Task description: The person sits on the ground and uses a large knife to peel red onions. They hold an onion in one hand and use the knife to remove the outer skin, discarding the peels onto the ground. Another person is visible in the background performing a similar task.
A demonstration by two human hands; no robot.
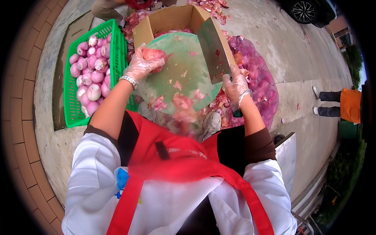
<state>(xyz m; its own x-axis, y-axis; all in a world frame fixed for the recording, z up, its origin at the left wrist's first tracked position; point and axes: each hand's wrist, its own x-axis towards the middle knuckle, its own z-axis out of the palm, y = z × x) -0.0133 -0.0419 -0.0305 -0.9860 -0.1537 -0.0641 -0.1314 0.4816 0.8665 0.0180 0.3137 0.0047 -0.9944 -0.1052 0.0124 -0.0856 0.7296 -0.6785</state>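
My left hand (138, 65), in a clear plastic glove, grips a red onion (153, 55) with its papery skin on, at the left side of a round greenish cutting board (191, 66). The gloved right hand (237, 85) is closed around the handle of a cleaver (212, 48). Its broad blade stands tilted along the board's right side, apart from the onion, with bits of skin stuck to it. Loose onion skins (182, 101) lie over the board's near part, and some look blurred near my apron.
A green plastic crate (68, 101) of peeled onions stands left. Behind the board is an open cardboard box (173, 18); a purple mesh bag (264, 85) of onions sits right. Skins litter the concrete. Another person (107, 10) is at upper left, one (335, 102) at far right.
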